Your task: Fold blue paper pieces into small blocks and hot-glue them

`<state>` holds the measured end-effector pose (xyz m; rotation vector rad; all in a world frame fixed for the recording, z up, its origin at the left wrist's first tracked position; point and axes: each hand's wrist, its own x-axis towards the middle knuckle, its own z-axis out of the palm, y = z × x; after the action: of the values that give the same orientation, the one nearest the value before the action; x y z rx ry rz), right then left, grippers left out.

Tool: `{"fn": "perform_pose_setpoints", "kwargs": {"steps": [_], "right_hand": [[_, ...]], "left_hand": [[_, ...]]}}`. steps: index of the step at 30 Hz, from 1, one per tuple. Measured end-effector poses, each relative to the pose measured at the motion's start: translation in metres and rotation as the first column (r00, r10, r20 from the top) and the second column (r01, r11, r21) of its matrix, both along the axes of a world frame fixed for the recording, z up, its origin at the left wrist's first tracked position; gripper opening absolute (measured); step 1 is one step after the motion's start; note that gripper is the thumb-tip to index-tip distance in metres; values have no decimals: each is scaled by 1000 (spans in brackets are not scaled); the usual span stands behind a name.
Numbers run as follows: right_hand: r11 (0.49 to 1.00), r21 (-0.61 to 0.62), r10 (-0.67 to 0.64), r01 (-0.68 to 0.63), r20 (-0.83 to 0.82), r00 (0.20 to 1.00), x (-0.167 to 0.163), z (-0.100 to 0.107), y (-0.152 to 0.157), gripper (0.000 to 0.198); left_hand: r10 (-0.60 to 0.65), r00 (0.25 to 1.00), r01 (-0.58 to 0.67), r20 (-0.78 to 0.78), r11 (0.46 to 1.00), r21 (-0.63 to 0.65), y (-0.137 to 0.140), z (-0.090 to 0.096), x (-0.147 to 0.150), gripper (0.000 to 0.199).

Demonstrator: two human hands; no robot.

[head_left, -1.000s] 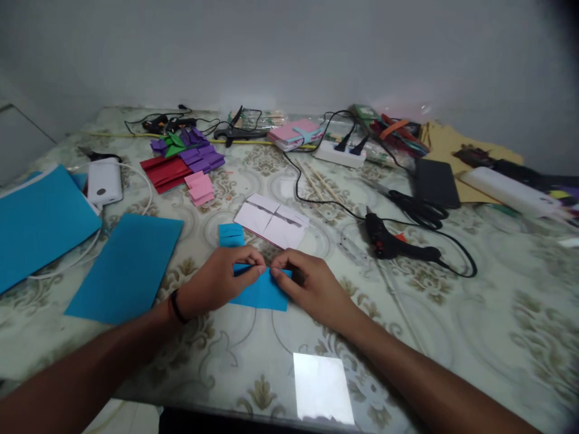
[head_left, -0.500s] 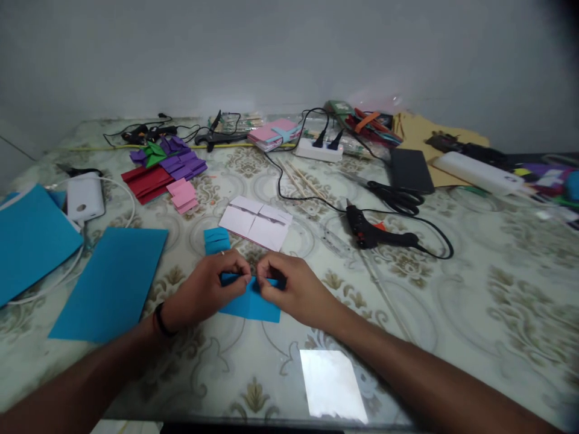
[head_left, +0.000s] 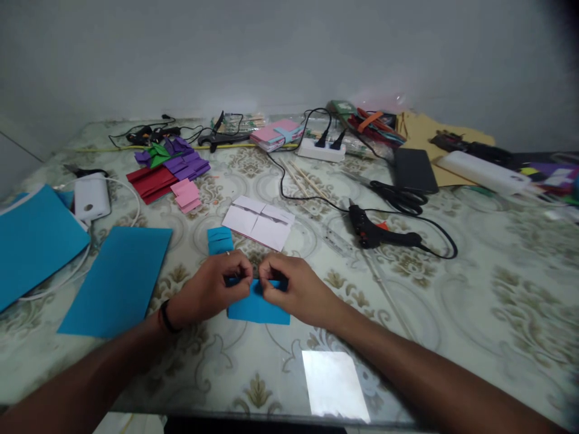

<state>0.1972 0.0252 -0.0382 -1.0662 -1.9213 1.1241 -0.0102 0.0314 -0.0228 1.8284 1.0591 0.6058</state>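
Both hands meet at the far edge of a small piece of blue paper (head_left: 260, 310) on the patterned table. My left hand (head_left: 221, 280) pinches that edge between thumb and fingers. Close beside it, my right hand (head_left: 294, 286) pinches the same edge a little to the right. The fingers hide most of the paper's upper part. Just beyond my left hand lies a small folded blue paper strip (head_left: 219, 239). Behind the hands rests a white folded paper (head_left: 257, 222) with a dark slit across it.
Blue sheets (head_left: 120, 280) and a white power bank (head_left: 91, 196) lie left. Folded red paper (head_left: 151, 183) and pink paper (head_left: 186, 194) are farther back. A black glue gun (head_left: 380, 232), scissors (head_left: 398, 196) and a white power strip (head_left: 321, 149) with cords lie right and behind.
The small blue paper has shifted slightly right and lies flatter, its centre crease less marked. Both hands keep their pinch at its far edge. The whole view has shifted slightly.
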Motion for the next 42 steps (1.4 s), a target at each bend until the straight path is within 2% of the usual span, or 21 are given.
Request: {"fn": "perform_pose_setpoints", "kwargs": {"steps": [7, 13, 16, 20, 23, 27, 32, 38, 42], "right_hand": [[999, 24, 28, -27, -42, 999, 0, -2, 0, 8], [998, -43, 31, -35, -80, 996, 0, -1, 1, 9], [994, -107, 8, -20, -109, 994, 2, 1, 3, 7], [980, -199, -38, 7, -154, 987, 5, 1, 8, 3], [975, -216, -80, 46, -148, 986, 6, 0, 10, 3], [979, -178, -123, 101, -120, 985, 6, -1, 12, 6], [975, -209, -110, 80, -137, 984, 4, -3, 10, 5], [972, -231, -78, 40, -160, 984, 1, -2, 7, 6], [974, -224, -67, 32, -153, 986, 0, -2, 6, 5]], "left_hand": [[-4, 1000, 5, 16, 999, -36, 0, -1, 2, 4], [-35, 998, 39, 49, 995, -91, 0, 1, 1, 5], [0, 996, 14, 89, 988, -156, 1, 1, -2, 2], [80, 988, -48, 133, 972, -229, 5, 0, -6, 13], [130, 976, -79, 173, 959, -270, 8, -1, -7, 18], [171, 971, -130, 166, 964, -233, 9, -1, -7, 20], [196, 971, -168, 135, 967, -192, 8, -2, -6, 21], [55, 998, -57, -27, 995, -80, 4, -2, -4, 20], [23, 996, -27, -82, 999, -37, 2, 2, -3, 22]]}}
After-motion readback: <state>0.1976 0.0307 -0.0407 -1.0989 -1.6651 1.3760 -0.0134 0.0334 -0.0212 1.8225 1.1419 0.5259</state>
